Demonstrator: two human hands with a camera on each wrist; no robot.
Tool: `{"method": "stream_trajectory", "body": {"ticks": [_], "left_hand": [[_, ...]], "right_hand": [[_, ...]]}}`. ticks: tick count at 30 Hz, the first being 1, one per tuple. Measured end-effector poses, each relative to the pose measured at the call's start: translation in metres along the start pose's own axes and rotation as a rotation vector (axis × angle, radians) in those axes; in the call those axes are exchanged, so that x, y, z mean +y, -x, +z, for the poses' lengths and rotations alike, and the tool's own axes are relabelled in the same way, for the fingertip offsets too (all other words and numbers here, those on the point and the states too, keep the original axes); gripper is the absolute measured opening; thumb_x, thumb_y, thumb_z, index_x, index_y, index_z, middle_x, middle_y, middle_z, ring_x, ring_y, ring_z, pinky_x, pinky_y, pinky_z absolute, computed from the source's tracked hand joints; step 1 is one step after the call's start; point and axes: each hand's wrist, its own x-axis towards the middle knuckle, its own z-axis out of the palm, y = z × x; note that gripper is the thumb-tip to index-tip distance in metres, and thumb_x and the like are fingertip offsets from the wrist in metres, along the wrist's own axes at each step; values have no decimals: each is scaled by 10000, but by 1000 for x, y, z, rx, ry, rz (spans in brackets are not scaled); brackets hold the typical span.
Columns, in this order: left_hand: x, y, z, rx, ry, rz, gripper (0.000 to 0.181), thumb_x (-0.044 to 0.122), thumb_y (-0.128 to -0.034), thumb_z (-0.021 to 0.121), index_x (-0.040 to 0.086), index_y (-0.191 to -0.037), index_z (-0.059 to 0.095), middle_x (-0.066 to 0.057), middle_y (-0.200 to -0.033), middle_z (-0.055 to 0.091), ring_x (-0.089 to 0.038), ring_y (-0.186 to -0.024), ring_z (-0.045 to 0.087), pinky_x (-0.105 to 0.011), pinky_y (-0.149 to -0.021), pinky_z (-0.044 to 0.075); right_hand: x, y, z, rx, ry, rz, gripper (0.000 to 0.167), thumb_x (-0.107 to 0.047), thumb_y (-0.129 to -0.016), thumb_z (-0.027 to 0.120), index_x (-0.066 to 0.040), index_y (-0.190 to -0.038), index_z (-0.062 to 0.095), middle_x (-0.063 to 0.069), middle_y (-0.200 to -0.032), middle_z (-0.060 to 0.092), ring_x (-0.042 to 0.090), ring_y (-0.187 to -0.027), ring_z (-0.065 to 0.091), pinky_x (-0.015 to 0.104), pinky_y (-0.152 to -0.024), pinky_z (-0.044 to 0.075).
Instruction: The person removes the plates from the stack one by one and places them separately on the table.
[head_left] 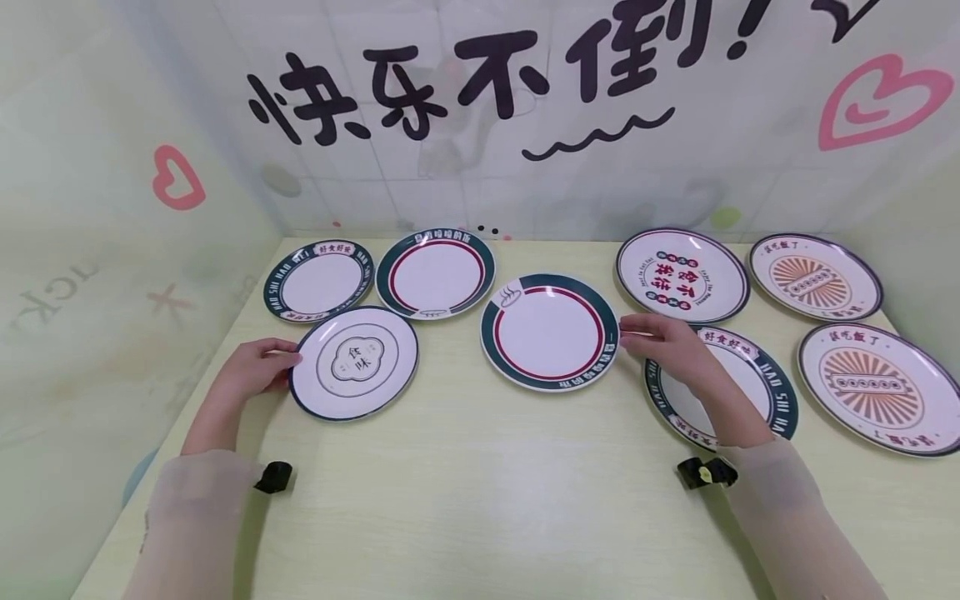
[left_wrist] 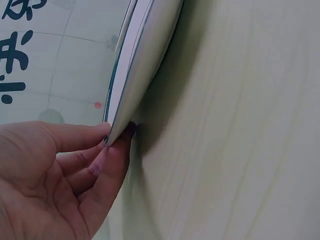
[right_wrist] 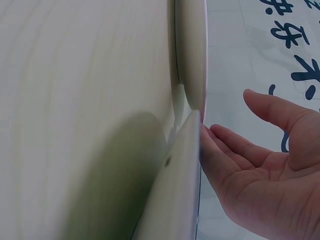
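In the head view my left hand (head_left: 258, 367) is at the left edge of a white plate with a thin dark rim and a flower-shaped emblem (head_left: 356, 364). The left wrist view shows the thumb above and fingers below, pinching that plate's rim (left_wrist: 135, 75). My right hand (head_left: 678, 350) has its fingertips at the right edge of a white plate with a green rim and red ring (head_left: 548, 332). Its forearm passes over a green-rimmed lettered plate (head_left: 780, 392). In the right wrist view the right thumb (right_wrist: 270, 107) stands apart from the fingers.
Behind my left hand lie a lettered green-rimmed plate (head_left: 318, 281) and a red-ringed one (head_left: 436, 273). On the right are a plate with red characters (head_left: 716, 275) and two sunburst plates (head_left: 816, 277). A printed cloth wall (head_left: 465, 192) closes off the table's (head_left: 480, 500) back.
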Motion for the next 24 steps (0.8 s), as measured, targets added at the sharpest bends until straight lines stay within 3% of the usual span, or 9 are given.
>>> {"method": "stream_trajectory", "body": {"ticks": [5, 8, 12, 17, 21, 24], "left_hand": [[3, 6, -2, 30, 13, 24, 469, 205, -1034, 514, -83, -1401, 461, -297, -1313, 541, -51, -817, 628, -210, -737, 619], [12, 13, -5, 67, 4, 55, 465, 216, -1044, 490, -90, -1392, 455, -305, -1319, 538, -202, -951, 680, -249, -784, 629], [29, 20, -7, 151, -51, 120, 435, 240, -1051, 473, -73, -1352, 496, -294, -1295, 562, -386, -1117, 639, -219, -760, 621], [56, 23, -4, 243, -86, 189, 426, 274, -1049, 464, -35, -1335, 532, -249, -1251, 590, -368, -1076, 638, -126, -693, 551], [82, 25, 1, 321, -109, 270, 417, 276, -1035, 488, -19, -1322, 560, -247, -1249, 617, -400, -1105, 621, -328, -829, 565], [102, 25, 9, 358, -89, 323, 381, 240, -1031, 503, 6, -1324, 565, -240, -1314, 609, -421, -1195, 584, -494, -971, 537]], "right_hand": [[0, 1, -3, -12, 3, -1, 521, -275, -1024, 550, -1, -1458, 459, 229, -1472, 504, 384, -1323, 485, 523, -1142, 422], [0, 3, -9, -10, 13, 4, 544, -324, -1028, 538, -14, -1467, 453, 226, -1487, 489, 394, -1338, 467, 561, -1154, 395], [-2, 5, -23, 15, 26, -12, 542, -349, -1041, 503, -18, -1467, 451, 230, -1482, 490, 390, -1325, 478, 555, -1130, 410], [-9, 9, -44, 124, 49, -46, 551, -378, -1045, 483, -31, -1471, 448, 202, -1489, 485, 339, -1335, 470, 478, -1114, 419], [-18, 11, -59, 251, 49, -46, 572, -397, -1034, 503, -74, -1500, 427, 175, -1514, 472, 264, -1364, 483, 307, -1120, 452], [-26, 11, -67, 353, 90, -74, 598, -394, -1027, 518, -82, -1521, 392, 184, -1541, 443, 304, -1415, 456, 358, -1158, 439]]}}
